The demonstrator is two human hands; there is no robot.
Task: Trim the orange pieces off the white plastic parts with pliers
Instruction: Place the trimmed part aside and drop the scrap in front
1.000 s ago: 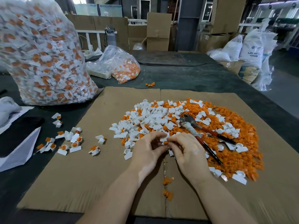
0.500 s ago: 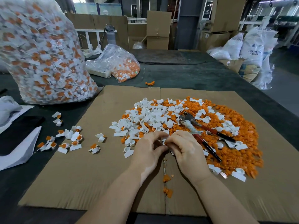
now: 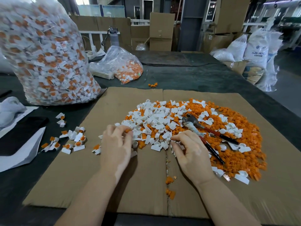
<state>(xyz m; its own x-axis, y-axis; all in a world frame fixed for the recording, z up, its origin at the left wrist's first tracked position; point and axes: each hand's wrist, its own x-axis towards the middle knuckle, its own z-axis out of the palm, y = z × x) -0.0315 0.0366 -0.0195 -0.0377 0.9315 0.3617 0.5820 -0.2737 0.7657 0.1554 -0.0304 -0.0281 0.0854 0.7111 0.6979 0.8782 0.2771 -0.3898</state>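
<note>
Two hands (image 3: 116,144) (image 3: 191,152), one pliers (image 3: 203,132), two bags (image 3: 44,54) (image 3: 120,64).

Two hands (image 3: 116,149), one pliers (image 3: 202,132), two bags (image 3: 45,54).

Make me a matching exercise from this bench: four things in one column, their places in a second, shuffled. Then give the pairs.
Things:
1. pliers
2. big bag
3. small bag
4. left hand

Places:
A. standing on the dark table, far left, off the cardboard
B. lying on the orange and white pile, held by neither hand
C. at the pile's left edge, an orange piece at its fingertips
D. slumped on the table beyond the cardboard, near the middle

Pairs: 1-B, 2-A, 3-D, 4-C
</note>
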